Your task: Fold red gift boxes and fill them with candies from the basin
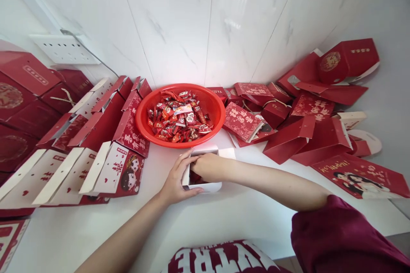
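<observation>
A small open box (208, 187) with white inner walls stands on the white table in front of me. My left hand (178, 179) grips it from the left, with the thumb along the near side and the fingers at the far left edge. My right hand (209, 167) reaches down into the box, and its fingertips are hidden inside. Something dark red shows below that hand, too covered to make out. Just beyond the box sits a red plastic basket (221, 113) holding many red-wrapped candies (182, 117).
Rows of red and white gift boxes (110, 168) stand at the left, with larger dark red boxes (19, 98) behind them. Loose red boxes (304, 136) lie piled at the right. A power socket (64, 49) with a cable is on the tiled wall.
</observation>
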Motion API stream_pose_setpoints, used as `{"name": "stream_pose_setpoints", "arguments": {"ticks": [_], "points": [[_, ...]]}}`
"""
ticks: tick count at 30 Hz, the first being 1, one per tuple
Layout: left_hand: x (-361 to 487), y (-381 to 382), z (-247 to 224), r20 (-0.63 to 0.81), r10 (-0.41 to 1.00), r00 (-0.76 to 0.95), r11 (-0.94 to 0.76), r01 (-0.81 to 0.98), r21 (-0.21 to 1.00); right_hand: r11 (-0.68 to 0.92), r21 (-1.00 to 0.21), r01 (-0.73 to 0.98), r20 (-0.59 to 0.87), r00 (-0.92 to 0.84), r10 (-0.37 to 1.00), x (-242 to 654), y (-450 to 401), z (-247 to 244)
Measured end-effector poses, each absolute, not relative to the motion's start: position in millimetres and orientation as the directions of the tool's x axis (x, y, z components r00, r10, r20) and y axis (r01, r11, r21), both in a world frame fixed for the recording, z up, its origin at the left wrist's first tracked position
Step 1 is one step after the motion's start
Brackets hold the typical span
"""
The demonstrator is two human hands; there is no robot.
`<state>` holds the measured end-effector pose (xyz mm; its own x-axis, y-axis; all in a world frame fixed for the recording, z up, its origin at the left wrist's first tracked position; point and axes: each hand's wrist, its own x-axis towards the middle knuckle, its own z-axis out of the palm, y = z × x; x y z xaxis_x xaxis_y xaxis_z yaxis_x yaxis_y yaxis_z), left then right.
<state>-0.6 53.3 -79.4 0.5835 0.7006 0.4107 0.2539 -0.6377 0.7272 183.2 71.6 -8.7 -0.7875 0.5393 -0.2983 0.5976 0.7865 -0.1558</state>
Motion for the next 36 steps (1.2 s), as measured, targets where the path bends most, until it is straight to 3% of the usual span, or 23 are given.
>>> {"name": "stream_pose_setpoints", "arguments": {"ticks": [3,6,8,13,15,17,19,21,24,26,28,32,36], "points": [[-2,53,-83,0.399,0.711,0.579,-0.618,0.245,0.747,0.788,-0.216,0.576,-0.279,-0.810,0.516,199,69,13],[-1,54,-87,0.412,0.716,0.564,-0.609,0.217,0.763,0.715,-0.421,0.559,-0.191,-0.825,0.533,223,71,60],[-1,55,-89,0.418,0.714,0.561,-0.606,0.198,0.770,0.673,-0.493,0.552,-0.083,-0.800,0.595,237,80,86],[0,58,-89,0.418,0.707,0.570,-0.598,0.169,0.783,0.522,-0.491,0.698,0.154,-0.520,0.840,253,140,85],[0,58,-89,0.410,0.711,0.571,-0.594,0.174,0.786,0.402,-0.510,0.761,0.167,-0.371,0.914,252,165,67],[0,57,-88,0.402,0.713,0.574,-0.588,0.177,0.790,0.333,-0.491,0.805,0.233,-0.248,0.941,248,181,51],[0,57,-88,0.397,0.711,0.580,-0.583,0.172,0.794,0.346,-0.469,0.813,0.261,-0.247,0.933,241,187,43],[-1,57,-88,0.396,0.709,0.583,-0.580,0.163,0.798,0.396,-0.472,0.788,0.206,-0.338,0.918,232,186,43],[0,57,-88,0.401,0.707,0.583,-0.578,0.150,0.802,0.439,-0.485,0.757,-0.078,-0.537,0.840,219,179,46],[0,58,-88,0.399,0.706,0.585,-0.577,0.147,0.804,0.456,-0.418,0.786,-0.301,-0.594,0.746,213,179,44],[0,58,-89,0.397,0.704,0.589,-0.577,0.148,0.804,0.454,-0.295,0.841,-0.419,-0.541,0.729,211,184,37],[0,58,-89,0.399,0.702,0.590,-0.576,0.141,0.805,0.382,-0.112,0.917,-0.383,-0.395,0.835,217,203,19],[0,59,-89,0.401,0.698,0.594,-0.579,0.137,0.804,0.356,-0.054,0.933,-0.381,-0.349,0.856,223,220,7]]}}
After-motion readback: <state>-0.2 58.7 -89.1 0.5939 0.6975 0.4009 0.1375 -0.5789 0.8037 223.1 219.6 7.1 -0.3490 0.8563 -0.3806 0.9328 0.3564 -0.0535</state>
